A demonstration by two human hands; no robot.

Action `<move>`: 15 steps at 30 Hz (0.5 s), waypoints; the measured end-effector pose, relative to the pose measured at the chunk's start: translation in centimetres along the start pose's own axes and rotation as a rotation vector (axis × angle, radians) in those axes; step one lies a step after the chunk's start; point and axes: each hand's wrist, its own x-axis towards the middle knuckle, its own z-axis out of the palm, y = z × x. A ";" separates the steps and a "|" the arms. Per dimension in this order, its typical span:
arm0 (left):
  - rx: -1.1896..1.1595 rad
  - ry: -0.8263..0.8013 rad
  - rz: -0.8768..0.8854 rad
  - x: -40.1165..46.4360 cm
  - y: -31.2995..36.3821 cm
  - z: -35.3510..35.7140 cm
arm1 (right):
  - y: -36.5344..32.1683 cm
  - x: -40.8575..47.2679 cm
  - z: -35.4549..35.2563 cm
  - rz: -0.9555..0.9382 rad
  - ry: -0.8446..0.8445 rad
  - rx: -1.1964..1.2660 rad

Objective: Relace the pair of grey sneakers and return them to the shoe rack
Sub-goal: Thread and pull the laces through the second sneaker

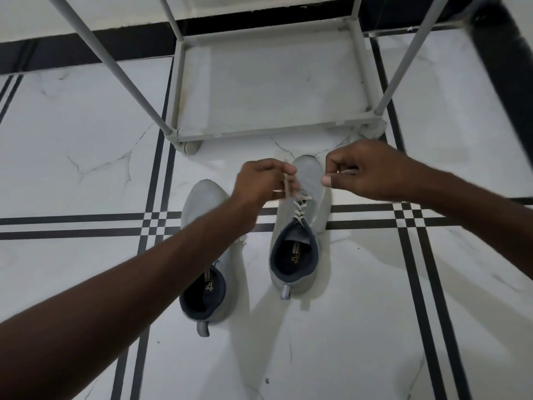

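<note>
Two grey sneakers with dark linings stand side by side on the floor, toes pointing at the rack. Above the right sneaker (310, 180), my left hand (259, 180) pinches one end of its pale lace (300, 207) and pulls it up. My right hand (366, 171) is closed to the right of the toe, and a pale strip shows inside its fingers, seemingly the other lace end. The lace crosses a few eyelets near the tongue. My left forearm covers the middle of the left sneaker (202, 203).
A grey tube shoe rack (268, 131) stands just beyond the sneakers, its lowest shelf bare. The floor is white marble tile with black stripe lines (86, 226). A black skirting band runs along the wall behind.
</note>
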 end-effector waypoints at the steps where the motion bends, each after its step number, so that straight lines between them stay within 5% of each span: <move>1: -0.073 -0.074 -0.070 -0.2 0.4 0.8 | -0.3 0.2 -0.5 -0.015 0.016 -0.004; 6: 0.003 -0.245 -0.202 -0.4 -0.9 2.3 | 0.2 1.5 -0.7 -0.031 0.122 0.045; 15: 0.444 -0.386 -0.100 0.5 -0.9 1.2 | 3.0 3.4 3.1 -0.076 0.412 -0.052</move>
